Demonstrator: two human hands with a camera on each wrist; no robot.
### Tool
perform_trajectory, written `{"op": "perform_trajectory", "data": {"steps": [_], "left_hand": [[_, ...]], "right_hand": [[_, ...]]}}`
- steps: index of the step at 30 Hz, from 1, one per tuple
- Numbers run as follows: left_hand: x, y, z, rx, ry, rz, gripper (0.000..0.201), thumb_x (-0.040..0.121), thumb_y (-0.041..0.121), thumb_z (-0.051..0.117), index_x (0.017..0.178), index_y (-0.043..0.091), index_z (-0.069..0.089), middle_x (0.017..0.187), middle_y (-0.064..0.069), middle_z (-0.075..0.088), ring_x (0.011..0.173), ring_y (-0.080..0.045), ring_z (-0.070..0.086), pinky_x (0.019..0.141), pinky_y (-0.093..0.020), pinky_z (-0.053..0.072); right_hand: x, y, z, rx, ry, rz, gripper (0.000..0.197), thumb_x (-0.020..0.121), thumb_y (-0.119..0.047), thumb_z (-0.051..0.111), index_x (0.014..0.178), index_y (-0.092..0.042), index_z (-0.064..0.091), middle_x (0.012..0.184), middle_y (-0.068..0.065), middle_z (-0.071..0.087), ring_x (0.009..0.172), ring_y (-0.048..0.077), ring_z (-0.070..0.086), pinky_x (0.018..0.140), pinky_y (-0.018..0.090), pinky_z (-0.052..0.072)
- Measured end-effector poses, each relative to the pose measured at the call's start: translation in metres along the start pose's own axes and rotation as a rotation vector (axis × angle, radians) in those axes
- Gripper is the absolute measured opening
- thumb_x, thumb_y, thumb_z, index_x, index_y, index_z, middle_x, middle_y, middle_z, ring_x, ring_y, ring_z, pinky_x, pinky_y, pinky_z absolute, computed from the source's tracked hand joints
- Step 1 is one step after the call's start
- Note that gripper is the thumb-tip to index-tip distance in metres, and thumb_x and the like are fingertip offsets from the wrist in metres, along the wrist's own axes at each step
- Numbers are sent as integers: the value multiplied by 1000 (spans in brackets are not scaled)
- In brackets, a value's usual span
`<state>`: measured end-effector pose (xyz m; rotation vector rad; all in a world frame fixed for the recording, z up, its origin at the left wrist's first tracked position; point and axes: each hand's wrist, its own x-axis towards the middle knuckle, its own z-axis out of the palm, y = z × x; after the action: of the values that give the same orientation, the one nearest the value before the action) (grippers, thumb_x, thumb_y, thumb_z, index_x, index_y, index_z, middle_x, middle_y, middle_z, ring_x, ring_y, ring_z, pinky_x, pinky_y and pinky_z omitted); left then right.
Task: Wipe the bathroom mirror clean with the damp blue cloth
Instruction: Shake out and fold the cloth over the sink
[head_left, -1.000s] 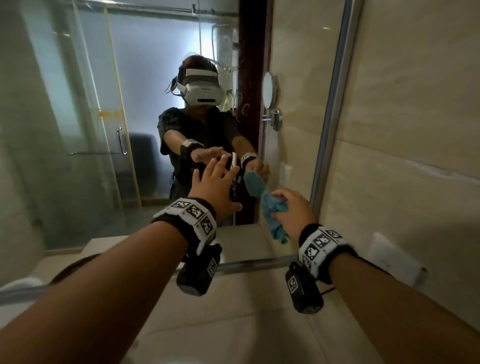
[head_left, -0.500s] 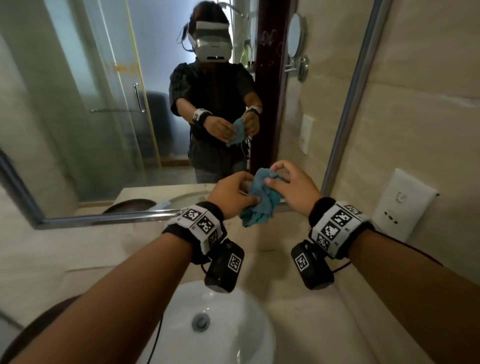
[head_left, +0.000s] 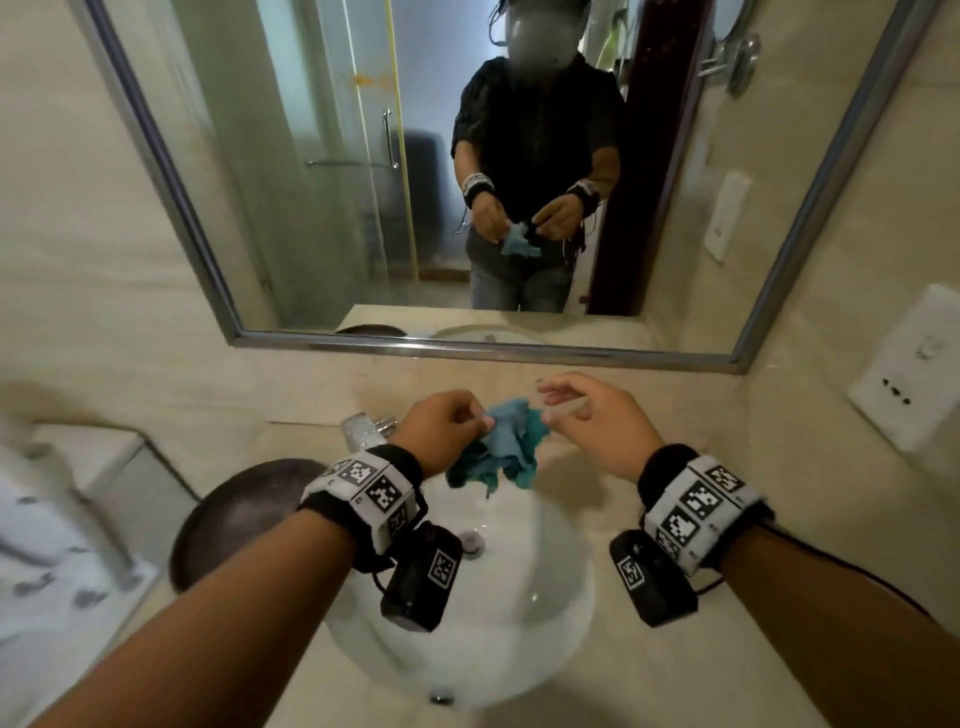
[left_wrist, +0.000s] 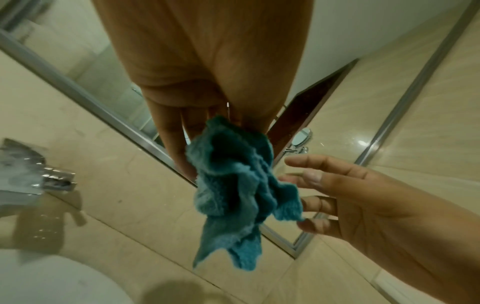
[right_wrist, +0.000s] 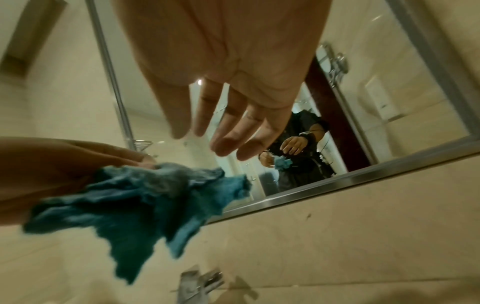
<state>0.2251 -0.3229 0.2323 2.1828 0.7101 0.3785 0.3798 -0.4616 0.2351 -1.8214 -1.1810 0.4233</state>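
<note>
The blue cloth (head_left: 501, 447) hangs crumpled over the white sink, below the mirror (head_left: 322, 171) with its steel frame. My left hand (head_left: 449, 426) pinches the cloth's upper edge, and the rest dangles (left_wrist: 233, 193). My right hand (head_left: 582, 410) floats just to the right of the cloth with fingers spread and relaxed, holding nothing. In the right wrist view the open right hand (right_wrist: 228, 131) is above the cloth (right_wrist: 135, 205), apart from it. The mirror reflects a person holding the cloth.
A white round sink (head_left: 519, 623) lies under my hands, with a chrome tap (head_left: 363, 428) at its back left. A dark round bowl (head_left: 234, 514) sits left of it. A white wall socket (head_left: 919, 374) is on the right tiled wall.
Both hands came down from the mirror to above the sink. The right hand, which held the cloth, has let go and opened. The left hand now holds it alone.
</note>
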Motion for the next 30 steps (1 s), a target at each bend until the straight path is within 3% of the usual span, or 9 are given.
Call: {"op": "perform_trajectory", "data": {"steps": [2, 4, 8, 11, 14, 17, 21, 25, 30], "left_hand": [[-8, -8, -10, -23, -8, -29, 18, 91, 24, 60, 74, 22, 54, 72, 5, 58, 69, -11, 55, 59, -19, 43], [-14, -15, -20, -84, -6, -44, 16, 91, 24, 60, 77, 20, 55, 77, 0, 63, 73, -16, 60, 63, -23, 49], [-29, -31, -46, -385, -32, -103, 15, 92, 26, 57, 98, 13, 53, 95, -14, 66, 79, -21, 64, 60, -25, 54], [-35, -55, -71, -424, -138, -85, 28, 84, 29, 68, 104, 22, 51, 102, -16, 64, 88, -27, 66, 73, -35, 57], [-38, -81, -97, -347, -144, -19, 26, 82, 19, 71, 99, 24, 52, 94, -14, 63, 77, -24, 62, 70, -37, 54], [-37, -108, -124, -335, -104, -1, 20, 82, 12, 70, 90, 22, 55, 85, -9, 63, 73, -20, 62, 71, -40, 54], [-37, -138, -155, -257, -126, 14, 21, 78, 7, 74, 90, 18, 61, 85, -10, 64, 74, -19, 61, 73, -36, 55], [-41, -161, -173, -142, -147, 58, 24, 77, -2, 71, 88, 18, 62, 94, -3, 65, 80, -14, 60, 63, -12, 49], [-44, -171, -180, -74, -158, 47, 20, 82, 4, 67, 86, 24, 65, 98, -1, 66, 90, -15, 61, 72, -17, 46]], "right_hand": [[-9, -17, 22, 31, -194, -10, 30, 80, -20, 72, 103, -35, 59, 101, -13, 62, 79, -4, 60, 72, 17, 49], [-11, -30, 43, -16, -273, -49, 39, 73, -24, 77, 107, -33, 60, 105, -12, 61, 85, 0, 62, 71, 18, 52], [-1, -51, 76, -134, -125, -72, 28, 77, -17, 74, 99, -26, 60, 99, -10, 61, 86, 2, 59, 68, 8, 47], [9, -66, 101, -168, -6, -46, 15, 81, -14, 69, 93, -21, 67, 94, -7, 66, 82, 0, 57, 69, 2, 41], [18, -88, 131, -118, 67, 36, 11, 78, -14, 73, 88, -15, 72, 84, -3, 68, 79, 9, 61, 73, 17, 49], [28, -106, 154, -121, -2, 61, 11, 79, -15, 73, 90, -13, 73, 79, -3, 68, 74, 8, 61, 70, 20, 49], [34, -116, 176, -87, -79, 96, 12, 87, -12, 64, 95, -13, 73, 71, -14, 63, 61, -7, 56, 59, 9, 42], [36, -118, 184, -114, 16, 165, 15, 90, -14, 57, 91, -7, 70, 86, 13, 67, 72, 19, 59, 68, 34, 50], [40, -125, 191, -166, 46, 170, 25, 96, -21, 46, 94, 1, 57, 91, 23, 61, 84, 36, 59, 77, 49, 52]]}}
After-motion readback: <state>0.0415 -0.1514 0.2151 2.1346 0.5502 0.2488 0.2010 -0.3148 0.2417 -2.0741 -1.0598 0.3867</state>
